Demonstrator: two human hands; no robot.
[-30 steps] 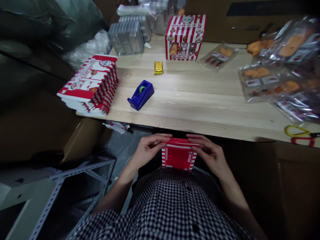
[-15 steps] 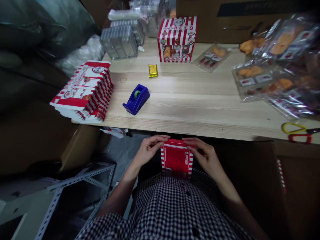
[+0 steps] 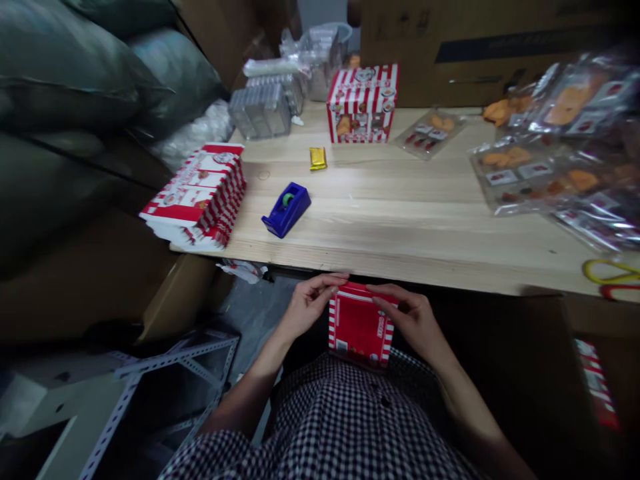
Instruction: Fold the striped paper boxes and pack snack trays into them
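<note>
I hold a small red and white striped carton (image 3: 359,325) upright on my lap, just below the near edge of the wooden table (image 3: 415,227). My left hand (image 3: 311,303) pinches its top left corner with curled fingers. My right hand (image 3: 410,319) grips the top right corner, fingers bent over the upper flap. The carton's red face points toward me.
A stack of flat striped cartons (image 3: 197,197) lies at the table's left end, beside a blue tape dispenser (image 3: 287,209). A finished striped box (image 3: 362,103), a gold packet (image 3: 317,158), clear trays (image 3: 260,110) and bagged toy sets (image 3: 550,160) sit farther back. Scissors (image 3: 613,277) lie right.
The view has tilted up and shifted slightly. Both hands stay on the carton's top, which now sits a little lower on my lap, and its width looks narrower.
</note>
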